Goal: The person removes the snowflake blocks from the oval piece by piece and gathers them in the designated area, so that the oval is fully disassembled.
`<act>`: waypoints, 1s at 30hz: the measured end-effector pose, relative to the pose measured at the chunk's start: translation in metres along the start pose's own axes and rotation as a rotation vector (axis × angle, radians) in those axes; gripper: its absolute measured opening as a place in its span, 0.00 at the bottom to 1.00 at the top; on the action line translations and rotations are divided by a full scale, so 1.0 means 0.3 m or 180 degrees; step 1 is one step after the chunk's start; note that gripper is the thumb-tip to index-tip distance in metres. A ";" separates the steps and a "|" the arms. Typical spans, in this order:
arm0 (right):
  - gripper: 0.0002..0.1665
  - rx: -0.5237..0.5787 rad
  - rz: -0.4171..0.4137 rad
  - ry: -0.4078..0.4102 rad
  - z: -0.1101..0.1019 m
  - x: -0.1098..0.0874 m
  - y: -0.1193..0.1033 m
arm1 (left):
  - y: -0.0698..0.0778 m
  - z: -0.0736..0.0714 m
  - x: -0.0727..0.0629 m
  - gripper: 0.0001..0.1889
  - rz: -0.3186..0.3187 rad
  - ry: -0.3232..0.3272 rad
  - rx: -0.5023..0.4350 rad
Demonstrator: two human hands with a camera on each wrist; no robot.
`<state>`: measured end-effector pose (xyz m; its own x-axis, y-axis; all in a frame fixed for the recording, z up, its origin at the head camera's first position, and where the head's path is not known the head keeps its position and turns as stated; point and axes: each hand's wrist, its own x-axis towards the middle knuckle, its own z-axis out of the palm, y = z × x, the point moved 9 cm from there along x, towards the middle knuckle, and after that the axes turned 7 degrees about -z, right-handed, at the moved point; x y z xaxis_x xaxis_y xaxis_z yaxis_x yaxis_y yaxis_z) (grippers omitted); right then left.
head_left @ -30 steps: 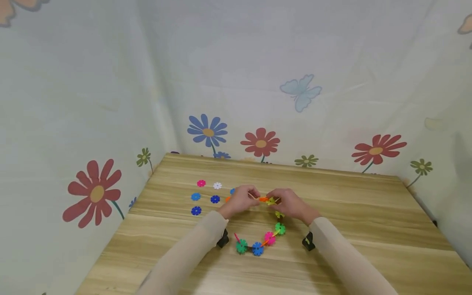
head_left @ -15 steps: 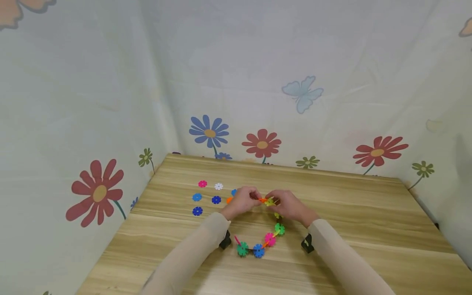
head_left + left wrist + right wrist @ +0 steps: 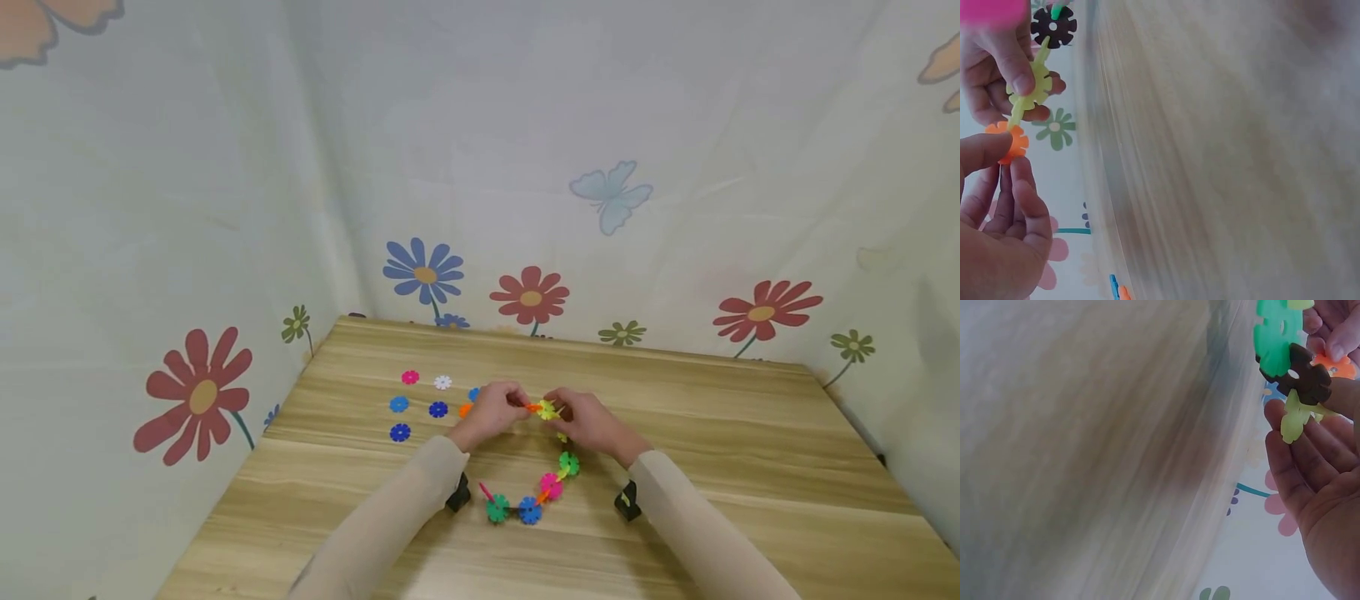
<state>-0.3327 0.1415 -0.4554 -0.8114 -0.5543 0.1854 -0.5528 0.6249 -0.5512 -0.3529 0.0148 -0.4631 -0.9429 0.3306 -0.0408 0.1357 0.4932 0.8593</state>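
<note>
Orange notched plastic disc (image 3: pixel 1019 145) is pinched by left hand (image 3: pixel 489 413) | yellow notched plastic disc (image 3: pixel 1040 90) (chained with it, between the hands) is pinched by right hand (image 3: pixel 595 422)

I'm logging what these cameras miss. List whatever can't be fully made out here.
Head: the loose orange piece, partly hidden by the left hand.
Left wrist: the held orange piece, partly under the left thumb.
Left wrist: the yellow piece, partly covered by the right hand.
Left wrist: a pink piece, blurred and cut off by the top-left corner.
Right wrist: a green piece, cut off by the top edge.
</note>
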 end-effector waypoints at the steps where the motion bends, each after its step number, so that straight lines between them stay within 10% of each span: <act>1: 0.20 0.0005 -0.0013 0.0004 0.000 0.000 0.001 | 0.001 0.001 -0.001 0.03 0.0013 -0.0014 0.0015; 30: 0.19 -0.0051 -0.0282 -0.0001 -0.008 0.017 -0.009 | 0.045 0.024 0.022 0.05 0.0547 0.0038 0.0582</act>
<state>-0.3358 0.1382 -0.4509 -0.7591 -0.6080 0.2327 -0.6254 0.5821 -0.5197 -0.3552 0.0295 -0.4554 -0.9046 0.4132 0.1050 0.3462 0.5682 0.7465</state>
